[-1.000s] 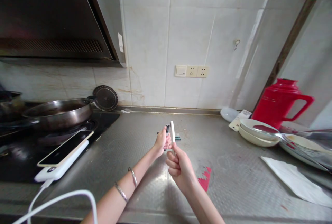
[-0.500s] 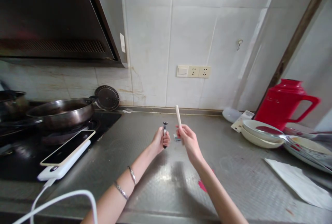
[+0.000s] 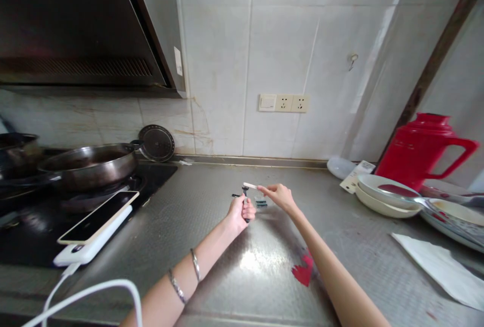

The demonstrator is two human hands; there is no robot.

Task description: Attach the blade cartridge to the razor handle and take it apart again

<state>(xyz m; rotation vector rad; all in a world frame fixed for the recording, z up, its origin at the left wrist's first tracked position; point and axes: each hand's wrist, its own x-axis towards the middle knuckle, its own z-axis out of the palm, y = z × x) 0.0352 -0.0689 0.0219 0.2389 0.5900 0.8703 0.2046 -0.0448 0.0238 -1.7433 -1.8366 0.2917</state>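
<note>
My left hand (image 3: 242,212) is closed around the handle of a razor (image 3: 245,197), held upright with its head at the top. My right hand (image 3: 280,197) pinches a slim white stick (image 3: 250,185), which lies nearly level with its tip at the razor's head. Whether the two touch I cannot tell. On the metal counter, just behind the hands, sits a small clear case (image 3: 260,201) with dark strips in it. A short dark piece (image 3: 235,196) shows left of the razor, partly hidden by my left hand.
Left, a phone (image 3: 99,217) rests on a white power bank (image 3: 86,251) beside the pan (image 3: 91,165) on the stove. Right stand a red thermos jug (image 3: 416,150), stacked bowls (image 3: 385,206) and a white paper (image 3: 438,266). A red cut-out (image 3: 302,272) lies near my right forearm.
My right hand has tipped the white stick from upright to nearly level and brought its end to the razor's head. My left hand has shifted slightly right with the razor.
</note>
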